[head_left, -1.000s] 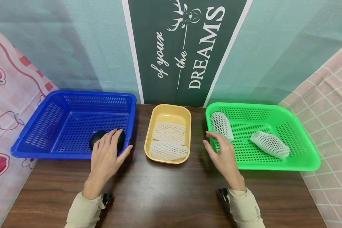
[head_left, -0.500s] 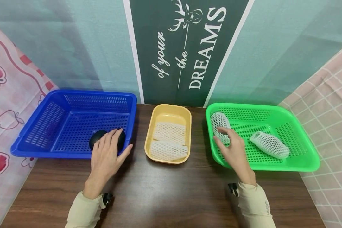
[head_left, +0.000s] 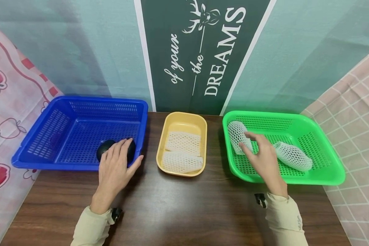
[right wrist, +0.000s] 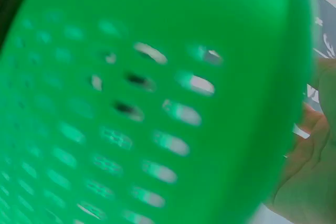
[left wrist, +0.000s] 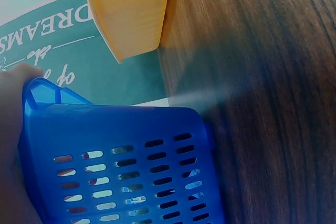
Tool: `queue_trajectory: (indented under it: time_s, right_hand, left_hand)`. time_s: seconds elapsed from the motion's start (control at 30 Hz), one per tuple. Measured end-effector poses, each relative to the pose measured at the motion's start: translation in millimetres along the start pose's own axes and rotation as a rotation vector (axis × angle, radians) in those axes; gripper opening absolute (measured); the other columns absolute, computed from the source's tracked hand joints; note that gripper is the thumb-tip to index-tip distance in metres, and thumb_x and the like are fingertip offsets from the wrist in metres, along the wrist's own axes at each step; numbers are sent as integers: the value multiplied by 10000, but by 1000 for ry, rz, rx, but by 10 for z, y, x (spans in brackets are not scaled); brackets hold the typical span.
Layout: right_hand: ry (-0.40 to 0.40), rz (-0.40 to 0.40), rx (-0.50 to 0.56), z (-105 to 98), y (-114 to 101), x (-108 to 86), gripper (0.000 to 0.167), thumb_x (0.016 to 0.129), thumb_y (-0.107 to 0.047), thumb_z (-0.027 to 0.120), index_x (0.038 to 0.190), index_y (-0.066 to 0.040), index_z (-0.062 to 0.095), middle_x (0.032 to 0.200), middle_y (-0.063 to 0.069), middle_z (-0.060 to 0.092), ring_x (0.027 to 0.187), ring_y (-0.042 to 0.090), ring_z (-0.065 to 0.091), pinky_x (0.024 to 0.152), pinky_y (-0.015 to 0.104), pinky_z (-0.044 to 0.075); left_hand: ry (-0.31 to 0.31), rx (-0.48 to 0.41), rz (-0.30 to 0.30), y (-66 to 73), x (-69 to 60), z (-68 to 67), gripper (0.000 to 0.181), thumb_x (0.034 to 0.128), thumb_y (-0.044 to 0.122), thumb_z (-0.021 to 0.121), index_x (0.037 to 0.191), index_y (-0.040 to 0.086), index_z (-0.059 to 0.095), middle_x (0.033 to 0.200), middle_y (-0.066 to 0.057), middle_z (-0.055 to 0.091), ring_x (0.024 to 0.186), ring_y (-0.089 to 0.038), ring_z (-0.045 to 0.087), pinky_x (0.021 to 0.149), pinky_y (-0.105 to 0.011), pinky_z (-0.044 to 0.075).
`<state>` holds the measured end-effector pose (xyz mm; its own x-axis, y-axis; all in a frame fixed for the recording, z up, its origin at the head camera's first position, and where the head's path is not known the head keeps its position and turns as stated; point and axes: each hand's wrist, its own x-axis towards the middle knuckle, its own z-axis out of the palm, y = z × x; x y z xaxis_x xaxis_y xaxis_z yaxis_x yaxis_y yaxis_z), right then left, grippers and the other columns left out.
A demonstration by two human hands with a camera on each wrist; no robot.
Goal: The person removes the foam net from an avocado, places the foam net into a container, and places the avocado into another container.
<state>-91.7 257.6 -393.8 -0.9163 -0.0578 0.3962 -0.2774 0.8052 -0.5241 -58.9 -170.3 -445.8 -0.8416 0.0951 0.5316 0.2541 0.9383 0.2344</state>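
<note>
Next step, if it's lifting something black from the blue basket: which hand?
Likely the left hand: it lies over a rounded black item in the blue basket. The right hand is at the green basket.

Yellow tray (head_left: 186, 123): 1, used as landmark. Baskets: 2; blue basket (head_left: 89, 133) left of tray, green basket (head_left: 265, 123) right of it. White mesh nets (head_left: 182, 162): 4 visible; 2 within tray, 2 right of it. Dark rounded object (head_left: 104, 149), left of tray: 1 or 2, middle covered. Hands: 2; left hand (head_left: 115, 167) left of tray, right hand (head_left: 265, 160) right.
</note>
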Motion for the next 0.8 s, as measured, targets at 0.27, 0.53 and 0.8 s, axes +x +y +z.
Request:
queue_trajectory:
  time_s: [0.27, 0.53, 0.8]
  right_hand:
    - [-20, 4, -22, -210, -51, 137, 398, 926, -165, 689, 1275, 11, 616, 1228, 248, 634, 1136, 419, 577, 946, 574, 431]
    - [-16, -41, -56, -242, -106, 287, 381, 937, -191, 677, 1264, -3, 627, 1215, 229, 644, 1124, 398, 585, 932, 564, 433]
    - [-114, -33, -108, -236, -109, 383, 394, 951, -213, 657, 1286, -10, 614, 1242, 235, 630, 1162, 411, 563, 961, 593, 417]
  left_hand:
    - [12, 1, -4, 12, -1, 12, 806, 966, 700, 288, 1363, 48, 543, 1291, -228, 605, 1168, -428, 550, 905, -558, 450]
    - [-2, -2, -13, 5, -7, 6, 715, 921, 605, 471, 1367, 52, 541, 1301, -226, 603, 1177, -428, 548, 915, -561, 448]
    - [1, -2, -9, -2, -2, 13, 700, 894, 565, 528, 1365, 47, 543, 1299, -227, 604, 1177, -428, 550, 914, -561, 452]
